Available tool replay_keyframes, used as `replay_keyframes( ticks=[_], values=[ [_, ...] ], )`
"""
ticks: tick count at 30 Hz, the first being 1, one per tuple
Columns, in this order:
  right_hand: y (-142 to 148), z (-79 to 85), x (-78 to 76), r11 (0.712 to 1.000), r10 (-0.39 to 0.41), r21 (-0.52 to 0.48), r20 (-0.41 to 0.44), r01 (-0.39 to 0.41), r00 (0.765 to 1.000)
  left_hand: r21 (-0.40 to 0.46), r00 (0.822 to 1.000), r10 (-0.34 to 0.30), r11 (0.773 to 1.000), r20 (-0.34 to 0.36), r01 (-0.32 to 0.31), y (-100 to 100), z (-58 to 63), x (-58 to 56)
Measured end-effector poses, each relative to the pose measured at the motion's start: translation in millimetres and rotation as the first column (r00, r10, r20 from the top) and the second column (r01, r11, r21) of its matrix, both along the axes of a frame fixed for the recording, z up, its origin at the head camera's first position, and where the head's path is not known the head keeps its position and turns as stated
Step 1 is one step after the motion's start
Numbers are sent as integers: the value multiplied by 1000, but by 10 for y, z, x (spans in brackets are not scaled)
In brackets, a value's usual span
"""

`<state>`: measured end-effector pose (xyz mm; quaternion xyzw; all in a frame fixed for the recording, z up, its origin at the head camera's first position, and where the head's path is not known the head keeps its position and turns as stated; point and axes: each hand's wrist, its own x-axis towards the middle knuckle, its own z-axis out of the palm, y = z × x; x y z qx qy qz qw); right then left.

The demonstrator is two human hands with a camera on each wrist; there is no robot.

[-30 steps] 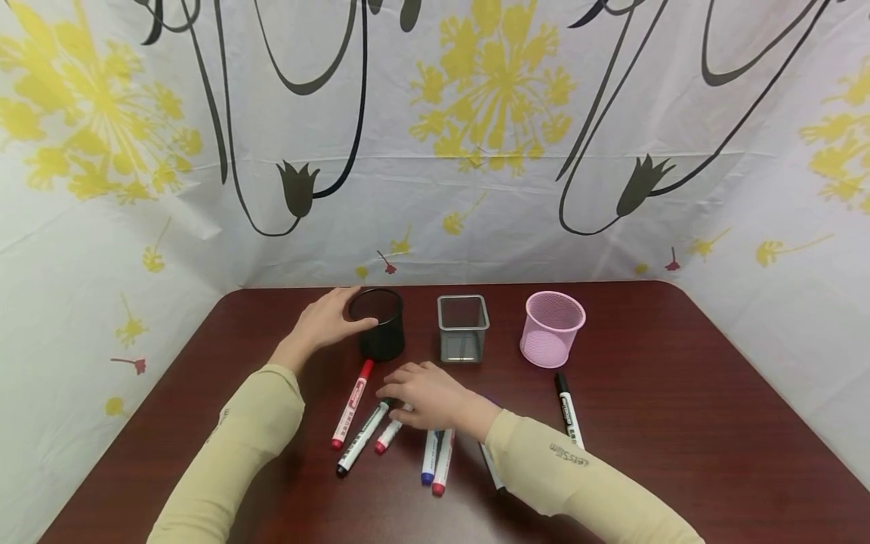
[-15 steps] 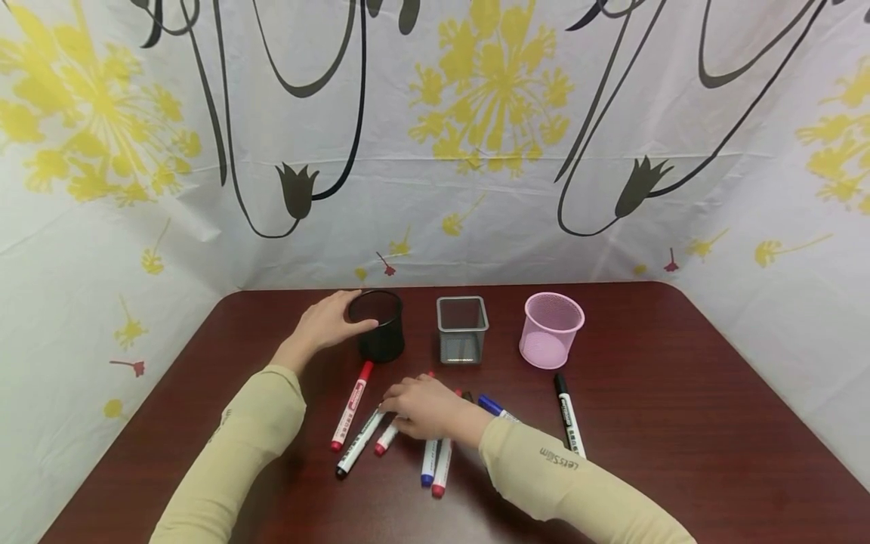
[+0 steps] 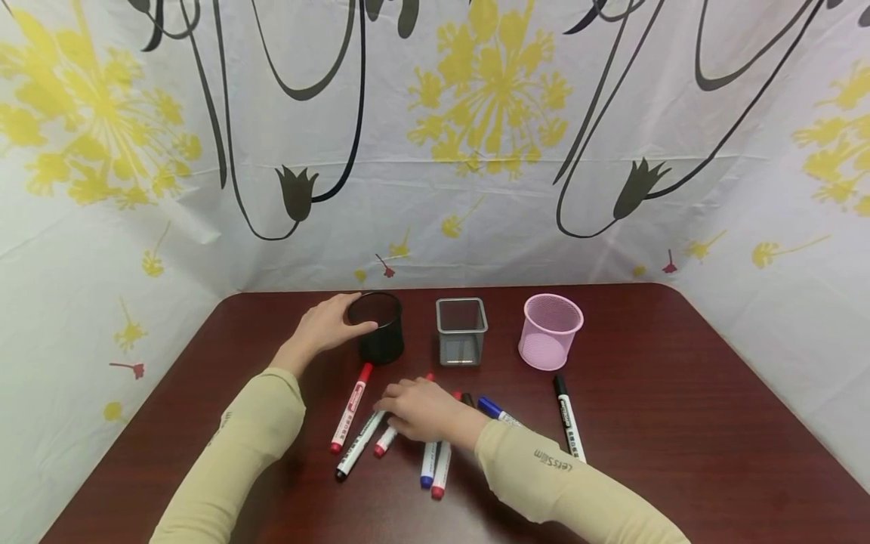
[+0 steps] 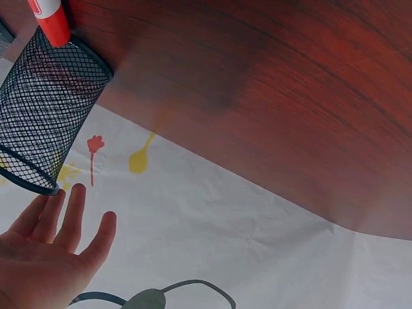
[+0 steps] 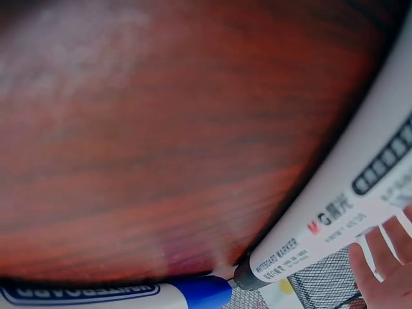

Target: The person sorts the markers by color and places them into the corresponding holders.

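Beside the black mesh pen cup [image 3: 382, 340], my left hand [image 3: 326, 325] has its fingers straight at the far left of the rim and its thumb across the front. In the left wrist view, the fingertips [image 4: 77, 193] reach the cup's rim. My right hand [image 3: 421, 408] pinches the top end of a white whiteboard marker [image 3: 359, 446] with a black tail; its cap is hidden under the fingers. Beneath that hand lies a red-tailed marker [image 3: 385, 440]. A dark-capped marker [image 5: 322, 219] and a blue-capped one [image 5: 193, 293] are close in the right wrist view.
A red marker [image 3: 351, 408] lies at the left. Blue-tailed [image 3: 429, 462] and red-tailed [image 3: 442, 470] markers lie under my right wrist. Further right are a blue-capped marker [image 3: 498, 410] and a black-capped one [image 3: 569, 419]. A grey square mesh cup [image 3: 462, 340] and pink mesh cup [image 3: 547, 340] stand behind.
My right hand has come down and slightly back, and its fingers have closed over the black-tailed marker's cap end. The left hand stays at the black cup. The markers keep their places.
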<state>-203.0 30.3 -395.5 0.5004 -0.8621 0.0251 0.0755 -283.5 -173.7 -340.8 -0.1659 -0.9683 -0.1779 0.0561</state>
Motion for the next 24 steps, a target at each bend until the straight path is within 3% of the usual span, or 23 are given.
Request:
replay_keyframes(
  ticks=[10,24],
  values=[
    [-55,-1,16,1000,23,9,-61,-23,998,6,1000,-1,1000,2,1,-5,-9,-8],
    [-166,54,7,998,-15,58,-14,16,1000,0,1000,-2,1000,-1,2,-6,-16,-26]
  ],
)
